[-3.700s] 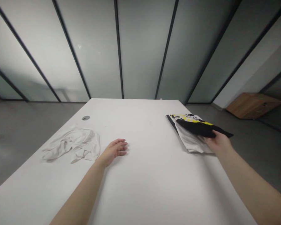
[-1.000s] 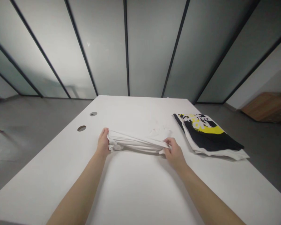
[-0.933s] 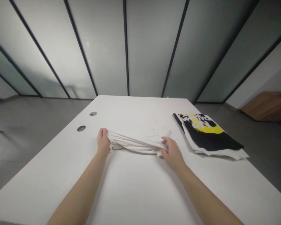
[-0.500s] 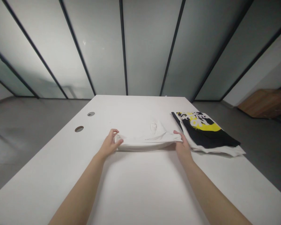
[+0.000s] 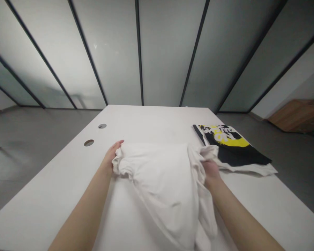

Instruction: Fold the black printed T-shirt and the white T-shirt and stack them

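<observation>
A white garment is held up over the white table, its cloth hanging down toward me. My left hand grips its left upper corner, fingers closed on the cloth. My right hand grips the right upper corner, with bunched cloth covering most of its fingers. To the right lies a folded black, yellow and white shirt, close beside my right hand.
Two round cable holes sit near the table's left edge. Frosted glass panels with dark frames stand behind the table. A wooden cabinet is on the grey floor at the far right.
Both hands have lifted the white garment off the table and drawn it toward me, so the cloth now hangs open and spread. Earlier it lay bunched between my hands.
</observation>
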`<state>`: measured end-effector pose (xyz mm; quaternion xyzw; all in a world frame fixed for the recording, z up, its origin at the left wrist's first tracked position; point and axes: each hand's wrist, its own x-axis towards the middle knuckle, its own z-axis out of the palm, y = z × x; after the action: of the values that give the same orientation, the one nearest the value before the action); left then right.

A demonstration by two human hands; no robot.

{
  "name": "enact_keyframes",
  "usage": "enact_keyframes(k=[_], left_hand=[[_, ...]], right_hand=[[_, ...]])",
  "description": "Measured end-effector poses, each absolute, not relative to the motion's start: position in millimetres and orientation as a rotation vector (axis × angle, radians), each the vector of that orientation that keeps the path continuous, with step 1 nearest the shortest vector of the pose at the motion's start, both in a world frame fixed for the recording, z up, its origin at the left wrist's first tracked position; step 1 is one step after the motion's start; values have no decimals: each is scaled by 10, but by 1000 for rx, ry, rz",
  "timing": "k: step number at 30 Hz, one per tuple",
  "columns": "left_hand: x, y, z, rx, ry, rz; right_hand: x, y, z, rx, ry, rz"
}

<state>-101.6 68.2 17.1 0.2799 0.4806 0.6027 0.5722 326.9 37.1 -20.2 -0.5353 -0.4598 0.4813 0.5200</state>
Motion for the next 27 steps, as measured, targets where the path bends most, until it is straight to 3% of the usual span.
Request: enact_keyframes(k=[5, 10, 16, 22, 27], left_hand=[[-838, 742, 89, 711, 1092, 1241], [-886, 701, 11, 769, 1032, 1218], [-902, 671, 48, 783, 1053, 1094], [-937, 757, 51, 605, 1170, 1361], [-957, 858, 102, 542, 1118, 1494]], right_hand=[[3082, 473, -105, -1060, -1113, 1624], [3123, 433, -104, -1097, -1059, 1562], [3192, 503, -200, -873, -516, 1796], [3216, 549, -136, -853, -214, 1534], [3192, 576, -99, -885, -285, 1445]])
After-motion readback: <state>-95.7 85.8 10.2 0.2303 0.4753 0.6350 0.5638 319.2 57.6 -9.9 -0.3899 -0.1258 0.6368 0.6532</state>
